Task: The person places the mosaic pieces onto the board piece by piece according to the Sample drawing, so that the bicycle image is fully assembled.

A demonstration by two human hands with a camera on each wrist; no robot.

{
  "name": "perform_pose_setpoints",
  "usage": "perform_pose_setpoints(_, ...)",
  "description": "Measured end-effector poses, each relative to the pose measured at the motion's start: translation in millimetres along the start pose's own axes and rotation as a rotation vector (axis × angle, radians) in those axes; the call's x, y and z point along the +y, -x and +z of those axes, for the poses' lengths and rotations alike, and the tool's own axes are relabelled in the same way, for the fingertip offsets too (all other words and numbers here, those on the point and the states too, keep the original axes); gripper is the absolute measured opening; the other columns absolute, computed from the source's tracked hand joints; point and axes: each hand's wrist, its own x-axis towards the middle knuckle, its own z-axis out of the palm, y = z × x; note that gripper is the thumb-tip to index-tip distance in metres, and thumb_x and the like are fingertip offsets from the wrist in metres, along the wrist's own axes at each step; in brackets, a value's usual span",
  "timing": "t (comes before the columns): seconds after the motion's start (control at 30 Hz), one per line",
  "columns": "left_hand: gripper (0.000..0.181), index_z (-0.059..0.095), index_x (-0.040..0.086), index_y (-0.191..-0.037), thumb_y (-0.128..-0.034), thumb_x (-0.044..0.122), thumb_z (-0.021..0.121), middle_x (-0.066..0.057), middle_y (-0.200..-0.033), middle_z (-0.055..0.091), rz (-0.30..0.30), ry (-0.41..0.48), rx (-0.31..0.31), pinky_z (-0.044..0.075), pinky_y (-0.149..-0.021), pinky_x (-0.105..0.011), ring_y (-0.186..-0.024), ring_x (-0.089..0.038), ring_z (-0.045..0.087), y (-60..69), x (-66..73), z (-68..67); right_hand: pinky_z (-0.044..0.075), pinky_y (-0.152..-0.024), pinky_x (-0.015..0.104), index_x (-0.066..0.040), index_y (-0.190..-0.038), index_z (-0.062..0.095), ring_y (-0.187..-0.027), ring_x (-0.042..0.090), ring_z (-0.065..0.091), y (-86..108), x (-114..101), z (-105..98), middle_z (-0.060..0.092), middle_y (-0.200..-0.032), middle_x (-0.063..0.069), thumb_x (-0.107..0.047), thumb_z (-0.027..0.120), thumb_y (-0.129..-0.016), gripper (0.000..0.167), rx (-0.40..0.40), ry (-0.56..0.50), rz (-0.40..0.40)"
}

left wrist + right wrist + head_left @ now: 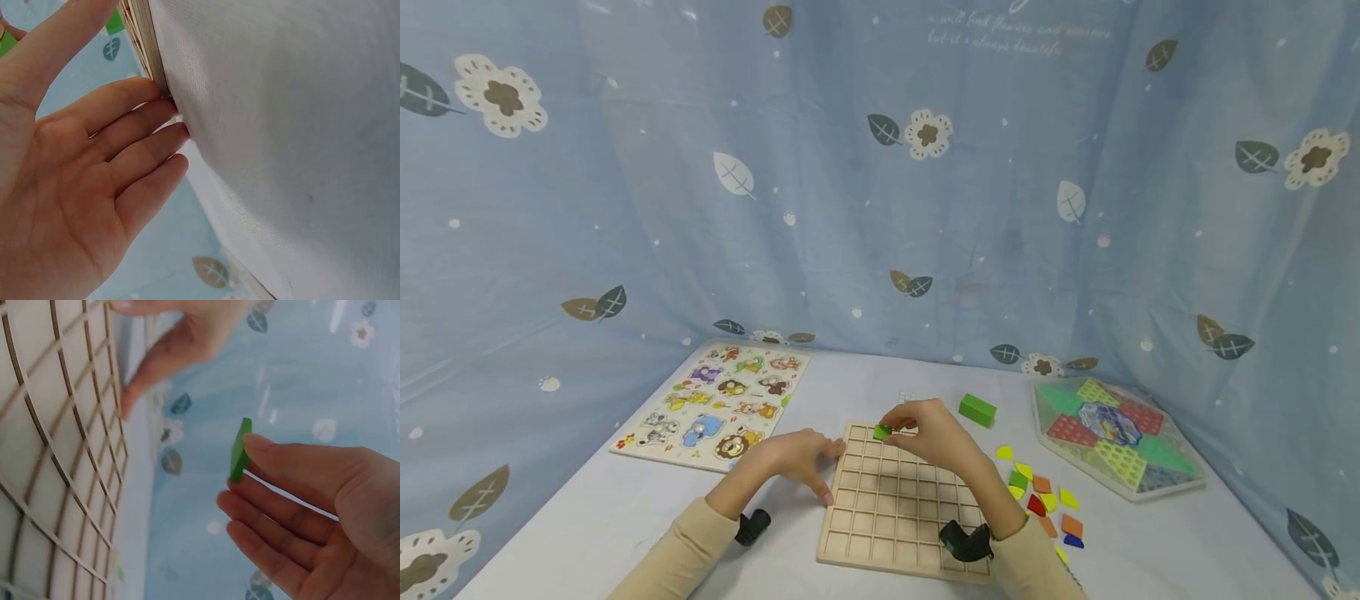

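Note:
A wooden grid board (886,517) with square cells lies on the white table. My left hand (801,462) is at its left side, thumb and fingers spread, and in the left wrist view the fingertips of the left hand (106,150) touch the board's edge (150,50). Between thumb and forefinger my right hand (928,429) pinches a thin green tile (882,432) over the board's far left part. The right wrist view shows the green tile (240,450) held on edge, apart from the grid (62,444).
Several loose colored tiles (1072,525) lie right of the board. A green block (977,409) sits behind it. An animal puzzle board (711,404) lies at the left, and a hexagonal patterned board (1116,433) at the right. A blue curtain (820,208) hangs behind.

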Motion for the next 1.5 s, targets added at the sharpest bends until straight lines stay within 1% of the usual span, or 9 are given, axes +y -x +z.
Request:
perform_pose_setpoints(0.17, 0.084, 0.053, 0.007, -0.138, -0.0673, 0.04, 0.086, -0.006, -0.143, 0.049, 0.01, 0.001, 0.006, 0.035, -0.109, -0.043, -0.132, -0.029, 0.043, -0.3, 0.5, -0.8, 0.056, -0.078, 0.035, -0.005, -0.101, 0.072, -0.087, 0.021, 0.066, -5.3, -3.6, 19.3, 0.071, -0.096, 0.005, -0.008, 0.073, -0.085, 0.016, -0.013, 0.014, 0.035)
perform_pose_setpoints(0.3, 0.084, 0.053, 0.008, -0.138, -0.0674, 0.04, 0.086, -0.006, -0.143, 0.049, 0.008, 0.015, 0.006, 0.035, -0.109, -0.044, -0.132, -0.03, 0.043, 0.2, 0.6, -0.9, 0.056, -0.077, 0.031, -0.006, -0.098, 0.073, -0.085, 0.018, 0.066, -7.8, -0.8, 35.1, 0.071, -0.093, 0.003, -0.008, 0.074, -0.085, 0.013, -0.061, 0.035, 0.075)
perform_pose_setpoints(0.43, 0.085, 0.052, 0.008, -0.139, -0.0677, 0.04, 0.085, -0.008, -0.144, 0.048, 0.004, 0.012, 0.004, 0.035, -0.108, -0.046, -0.132, -0.032, 0.043, 1.3, 0.7, -1.2, 0.056, -0.076, 0.029, -0.004, -0.096, 0.073, -0.085, 0.018, 0.066, -8.8, 1.4, 43.1, 0.071, -0.091, 0.003, -0.007, 0.075, -0.083, 0.013, -0.096, 0.034, 0.094)
perform_pose_setpoints(0.57, 0.086, 0.051, 0.009, -0.14, -0.0677, 0.041, 0.085, -0.007, -0.144, 0.047, -0.002, 0.009, 0.0, 0.036, -0.108, -0.046, -0.132, -0.031, 0.043, 1.5, 1.9, -1.4, 0.055, -0.074, 0.026, -0.004, -0.095, 0.073, -0.083, 0.017, 0.066, -7.9, 2.9, 44.8, 0.071, -0.09, 0.004, -0.005, 0.076, -0.082, 0.013, -0.095, 0.035, 0.102)
perform_pose_setpoints(0.67, 0.086, 0.051, 0.009, -0.14, -0.0674, 0.041, 0.085, -0.006, -0.144, 0.048, -0.006, 0.007, -0.001, 0.036, -0.108, -0.044, -0.132, -0.03, 0.043, 1.7, 3.6, -1.7, 0.054, -0.071, 0.022, -0.003, -0.095, 0.073, -0.081, 0.014, 0.065, -7.4, 5.9, 45.7, 0.072, -0.089, 0.004, -0.006, 0.076, -0.082, 0.014, -0.103, 0.038, 0.109)
perform_pose_setpoints(0.8, 0.086, 0.051, 0.008, -0.14, -0.0674, 0.041, 0.085, -0.006, -0.145, 0.047, -0.004, 0.007, -0.001, 0.035, -0.109, -0.043, -0.133, -0.03, 0.042, 2.8, 5.8, -3.0, 0.053, -0.069, 0.02, -0.003, -0.095, 0.073, -0.079, 0.01, 0.065, -6.8, 9.6, 46.5, 0.072, -0.088, 0.004, -0.005, 0.077, -0.081, 0.014, -0.106, 0.043, 0.124)
perform_pose_setpoints(1.07, 0.087, 0.051, 0.007, -0.14, -0.068, 0.042, 0.084, -0.006, -0.145, 0.047, 0.009, -0.003, -0.005, 0.035, -0.109, -0.044, -0.133, -0.03, 0.042, 0.9, 4.2, -3.1, 0.054, -0.069, 0.022, -0.001, -0.093, 0.072, -0.08, 0.016, 0.066, -5.0, 14.9, 48.7, 0.071, -0.087, 0.006, -0.001, 0.076, -0.08, 0.013, -0.103, 0.036, 0.134)
perform_pose_setpoints(1.3, 0.087, 0.052, 0.009, -0.139, -0.0662, 0.041, 0.086, -0.006, -0.144, 0.048, -0.01, 0.0, -0.001, 0.036, -0.109, -0.043, -0.132, -0.03, 0.043, 2.6, 4.7, -3.1, 0.053, -0.067, 0.021, -0.002, -0.09, 0.073, -0.077, 0.011, 0.065, -4.8, 16.6, 50.5, 0.071, -0.086, 0.005, -0.001, 0.077, -0.08, 0.011, -0.108, 0.026, 0.142)
perform_pose_setpoints(1.5, 0.087, 0.052, 0.008, -0.139, -0.0663, 0.042, 0.086, -0.006, -0.144, 0.048, -0.006, 0.002, 0.002, 0.036, -0.109, -0.043, -0.132, -0.03, 0.043, 2.2, 3.6, -2.1, 0.052, -0.065, 0.02, -0.003, -0.086, 0.072, -0.073, 0.009, 0.063, -4.9, 17.3, 51.3, 0.07, -0.082, 0.005, -0.001, 0.078, -0.079, 0.009, -0.106, 0.028, 0.127)
